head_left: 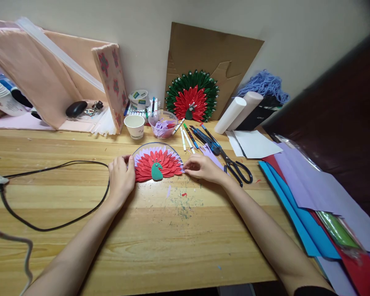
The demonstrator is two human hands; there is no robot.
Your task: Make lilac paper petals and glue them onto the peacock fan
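A paper peacock fan [156, 163], red with a pale purple fringe and a green body, lies flat on the wooden table [160, 230]. My left hand [121, 177] rests on its left edge with curled fingers holding it down. My right hand [203, 167] pinches the fringe at the fan's right edge. A finished red and green peacock fan [191, 95] leans on cardboard [212, 53] at the back.
Black scissors [237, 168], markers [188, 137], a paper cup [135, 126] and a bowl of purple scraps [163, 124] lie behind the fan. Coloured paper sheets [308, 209] cover the right side. A black cable [58, 197] loops on the left. White rolls [237, 112] lean at the back right.
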